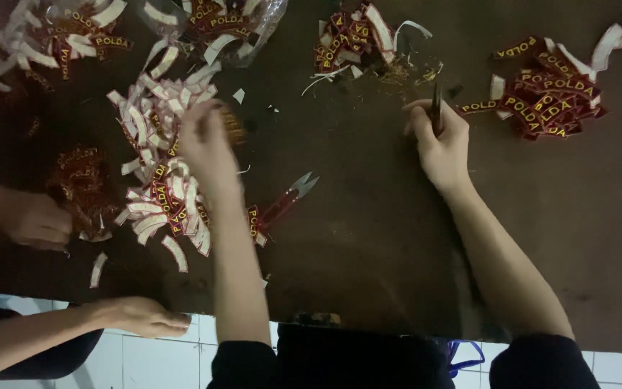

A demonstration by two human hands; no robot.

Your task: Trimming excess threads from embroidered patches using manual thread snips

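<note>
The dark brown surface [368,238] carried everything, and the loose snips [288,199] lying near its middle served as the landmark. Up and left of the snips sprawled the biggest heap of red embroidered patches [160,180], many turned white side up; the left hand [203,140] lay on that heap with fingers curled, apparently pinching a patch, though blur hid the grip. Up and right of the snips, the right hand [440,140] was closed around a thin dark tool [436,108] held upright. Farther right sat a tidy red pile [548,101], and a small pile among thread scraps [350,36] lay straight above.

I judged the open blades of the snips a risk: the left forearm ran just beside them, and a sweep back could catch skin or knock them off the edge.

Counted: five patch heaps plus one clear bag [217,21], one pair of snips, one held tool, two own hands, and two other hands of a co-worker [37,220] far left.
</note>
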